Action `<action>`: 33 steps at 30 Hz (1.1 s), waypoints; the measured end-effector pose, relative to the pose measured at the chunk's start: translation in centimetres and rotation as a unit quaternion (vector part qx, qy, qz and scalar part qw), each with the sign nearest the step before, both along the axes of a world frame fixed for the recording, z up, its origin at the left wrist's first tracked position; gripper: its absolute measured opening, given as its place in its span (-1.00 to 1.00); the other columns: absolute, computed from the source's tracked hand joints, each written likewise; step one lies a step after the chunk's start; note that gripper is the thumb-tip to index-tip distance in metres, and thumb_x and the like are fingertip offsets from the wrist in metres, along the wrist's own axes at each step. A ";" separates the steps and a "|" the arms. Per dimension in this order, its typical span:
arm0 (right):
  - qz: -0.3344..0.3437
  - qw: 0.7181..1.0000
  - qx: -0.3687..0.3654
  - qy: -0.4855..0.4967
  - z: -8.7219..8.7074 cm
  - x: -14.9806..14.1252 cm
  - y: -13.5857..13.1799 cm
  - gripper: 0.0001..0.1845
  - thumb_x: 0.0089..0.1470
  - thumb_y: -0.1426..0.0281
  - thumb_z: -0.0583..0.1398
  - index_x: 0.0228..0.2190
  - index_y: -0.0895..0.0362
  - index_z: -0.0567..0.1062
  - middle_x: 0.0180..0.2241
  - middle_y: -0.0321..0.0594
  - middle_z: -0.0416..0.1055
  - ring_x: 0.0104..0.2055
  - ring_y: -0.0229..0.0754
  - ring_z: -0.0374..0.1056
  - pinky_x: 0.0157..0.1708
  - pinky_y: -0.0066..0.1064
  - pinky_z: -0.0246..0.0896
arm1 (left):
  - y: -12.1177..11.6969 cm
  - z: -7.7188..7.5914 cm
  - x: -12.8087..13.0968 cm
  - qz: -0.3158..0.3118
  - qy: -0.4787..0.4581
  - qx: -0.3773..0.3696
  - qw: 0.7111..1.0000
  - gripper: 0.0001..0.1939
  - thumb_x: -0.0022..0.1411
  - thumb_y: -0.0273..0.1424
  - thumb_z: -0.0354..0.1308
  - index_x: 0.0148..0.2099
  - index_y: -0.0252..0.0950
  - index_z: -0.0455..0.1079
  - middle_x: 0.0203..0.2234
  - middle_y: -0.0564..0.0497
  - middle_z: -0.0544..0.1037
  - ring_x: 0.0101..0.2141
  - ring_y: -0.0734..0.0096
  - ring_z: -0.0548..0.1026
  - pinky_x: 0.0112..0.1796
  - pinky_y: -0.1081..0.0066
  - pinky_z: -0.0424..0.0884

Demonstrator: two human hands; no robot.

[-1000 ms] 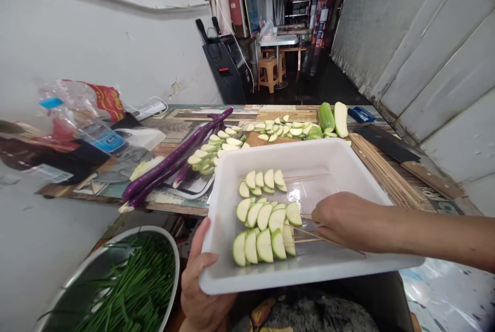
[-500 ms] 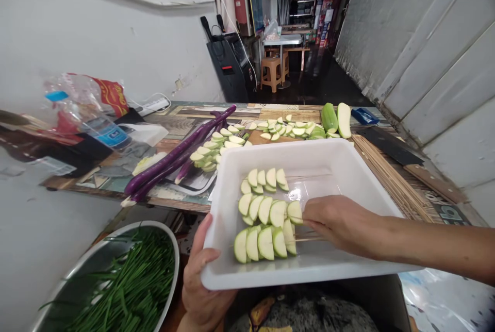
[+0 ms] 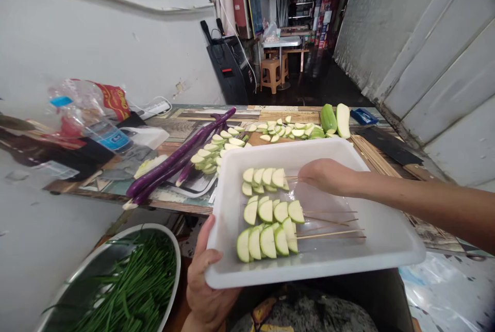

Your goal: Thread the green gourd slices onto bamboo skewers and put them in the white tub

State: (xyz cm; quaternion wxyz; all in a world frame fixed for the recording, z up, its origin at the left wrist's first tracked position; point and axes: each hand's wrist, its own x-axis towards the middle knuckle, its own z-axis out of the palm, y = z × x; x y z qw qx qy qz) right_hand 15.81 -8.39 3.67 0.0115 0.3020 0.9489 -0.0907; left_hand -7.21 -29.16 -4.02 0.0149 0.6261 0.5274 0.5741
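My left hand (image 3: 211, 278) grips the near left corner of a white plastic tray (image 3: 386, 264), thumb over the rim and fingers beneath. Inside lie several skewers of pale green half-round squash slices, in rows, with their sticks pointing right. My right hand (image 3: 323, 176) is closed at the sticks of the far row of skewered slices (image 3: 266, 178); its fingertips are partly hidden. The middle row (image 3: 273, 212) and the near row (image 3: 266, 242) lie untouched, their bare sticks on the tray floor.
Behind the tray, cut slices (image 3: 211, 152) and long purple eggplants (image 3: 174, 158) lie on the table. At right are bamboo sticks (image 3: 375, 155), a cleaver (image 3: 390, 145) and whole squash (image 3: 328, 118). A metal bowl of green stalks (image 3: 127, 275) stands lower left; a bottle (image 3: 104, 131) lies left.
My right hand has moved from the middle row to the sticks of the far row, away from me. The middle row's slices now sit differently, sticks bare. My left hand still holds the tray.
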 end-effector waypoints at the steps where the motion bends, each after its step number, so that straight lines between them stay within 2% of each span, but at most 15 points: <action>1: -0.008 1.000 0.017 -0.022 0.1 -0.2 -0.1 -0.68 0.12 0.43 -0.02 -0.54 0.19 0.45 -0.48 -0.21 0.40 -0.43 -0.24 0.26 -0.46 -0.47 -0.03 | 0.0 0.0 0.0 0.002 0.000 0.001 1.000 -0.45 -0.32 -0.54 0.35 -0.26 -0.24 0.14 0.10 -0.25 0.19 0.01 -0.02 0.28 -0.14 0.13 0.35; 5: -0.017 0.994 0.091 -0.049 1.6 -0.6 -2.3 -0.74 0.11 0.35 0.03 -0.45 0.22 0.45 -0.41 -0.12 0.40 -0.39 -0.19 0.27 -0.51 -0.45 -0.08 | 0.0 0.2 0.2 0.005 -0.012 -0.004 1.000 -0.43 -0.33 -0.48 0.37 -0.27 -0.23 0.12 0.10 -0.24 0.20 0.03 0.00 0.26 -0.16 0.17 0.35; 8: 0.014 0.998 0.005 -0.068 2.4 0.0 -4.5 -0.72 0.07 0.32 0.07 -0.54 0.19 0.45 -0.51 -0.19 0.39 -0.47 -0.23 0.26 -0.52 -0.46 -0.08 | 0.1 0.1 0.2 0.008 -0.013 -0.011 1.000 -0.45 -0.30 -0.43 0.37 -0.28 -0.23 0.11 0.10 -0.21 0.19 0.03 0.04 0.26 -0.16 0.21 0.36; 11: 0.040 0.992 -0.068 -0.098 1.9 0.5 -5.6 -0.77 0.04 0.43 0.07 -0.58 0.18 0.45 -0.54 -0.22 0.40 -0.49 -0.24 0.26 -0.52 -0.47 -0.08 | 0.1 0.1 0.1 0.008 -0.002 -0.022 1.000 -0.44 -0.29 -0.40 0.37 -0.27 -0.23 0.11 0.11 -0.23 0.18 0.04 0.04 0.25 -0.14 0.20 0.35; 16: 0.025 0.993 -0.084 -0.081 0.7 0.1 -5.5 -0.75 0.04 0.52 0.03 -0.54 0.20 0.48 -0.51 -0.18 0.42 -0.46 -0.24 0.27 -0.48 -0.47 -0.04 | 0.1 0.4 0.0 0.012 0.016 -0.025 0.999 -0.43 -0.27 -0.36 0.37 -0.26 -0.23 0.09 0.10 -0.25 0.18 0.04 0.01 0.25 -0.13 0.15 0.35; 22: 0.017 0.995 -0.073 -0.061 0.8 -0.4 -5.3 -0.69 0.07 0.51 0.01 -0.59 0.23 0.47 -0.55 -0.17 0.40 -0.49 -0.26 0.25 -0.47 -0.47 -0.02 | 0.1 0.8 0.4 0.020 0.025 -0.028 0.999 -0.44 -0.25 -0.37 0.37 -0.25 -0.20 0.08 0.10 -0.21 0.19 0.03 0.03 0.26 -0.14 0.15 0.35; 26: 0.015 0.989 -0.113 -0.091 0.4 -0.7 -5.2 -0.76 0.00 0.53 0.06 -0.55 0.22 0.51 -0.54 -0.17 0.42 -0.47 -0.25 0.28 -0.48 -0.49 -0.01 | 0.0 0.6 0.2 0.013 0.018 -0.031 0.999 -0.45 -0.22 -0.35 0.35 -0.23 -0.20 0.08 0.11 -0.22 0.16 0.05 0.04 0.24 -0.11 0.14 0.33; 30: 0.008 0.989 -0.071 -0.127 -0.7 -1.1 -5.3 -0.78 -0.04 0.56 0.07 -0.53 0.25 0.51 -0.51 -0.12 0.43 -0.46 -0.20 0.31 -0.50 -0.47 0.00 | -0.1 0.4 0.0 0.001 0.015 -0.029 0.999 -0.45 -0.21 -0.39 0.35 -0.23 -0.20 0.09 0.11 -0.23 0.16 0.05 0.02 0.24 -0.10 0.15 0.33; 33: 0.033 0.988 -0.020 -0.147 -0.9 -1.1 -5.5 -0.81 -0.13 0.65 0.07 -0.53 0.28 0.48 -0.50 -0.10 0.42 -0.45 -0.17 0.32 -0.50 -0.45 0.01 | 0.0 0.4 0.0 0.004 0.023 -0.027 0.999 -0.45 -0.23 -0.44 0.35 -0.24 -0.20 0.09 0.11 -0.23 0.17 0.04 0.04 0.25 -0.12 0.17 0.34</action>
